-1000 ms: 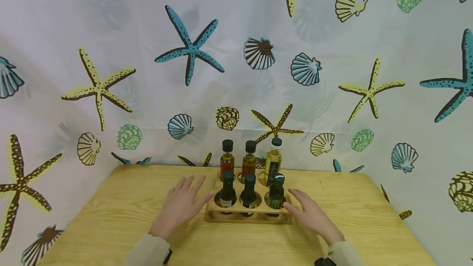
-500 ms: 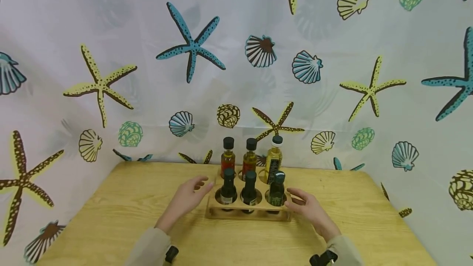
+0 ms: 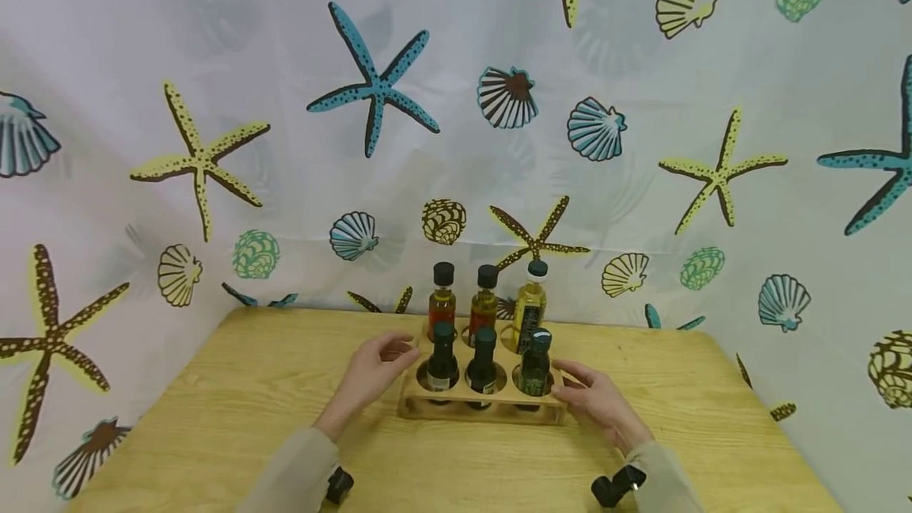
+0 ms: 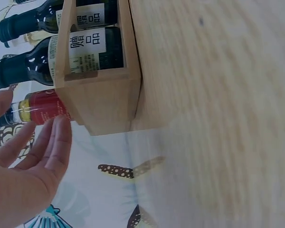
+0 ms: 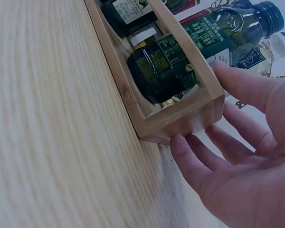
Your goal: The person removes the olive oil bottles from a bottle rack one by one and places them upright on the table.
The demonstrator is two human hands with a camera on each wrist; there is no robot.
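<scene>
A two-tier wooden rack point(image 3: 484, 398) stands on the table with several capped bottles in its round holes. Dark bottles fill the front row, among them a green-labelled bottle point(image 5: 190, 52) at the right end. Behind stand two bottles with reddish contents and a yellow oil bottle point(image 3: 529, 311). My left hand point(image 3: 374, 370) is beside the rack's left end, fingers loosely bent; in the left wrist view a gap shows between thumb and rack. My right hand point(image 3: 602, 402) is at the right end, its thumb against the top corner and fingertips at the end wall, not wrapped round it.
The pale wooden table point(image 3: 285, 362) extends to both sides and in front of the rack. Behind it hangs a white cloth point(image 3: 456, 172) printed with starfish and shells. Dark wrist straps with small devices are on both sleeves.
Both hands were spread flatter; their fingers have since bent. The left hand has turned and moved nearer the rack's left end, and the right hand's thumb has come to the corner. The rack stays put.
</scene>
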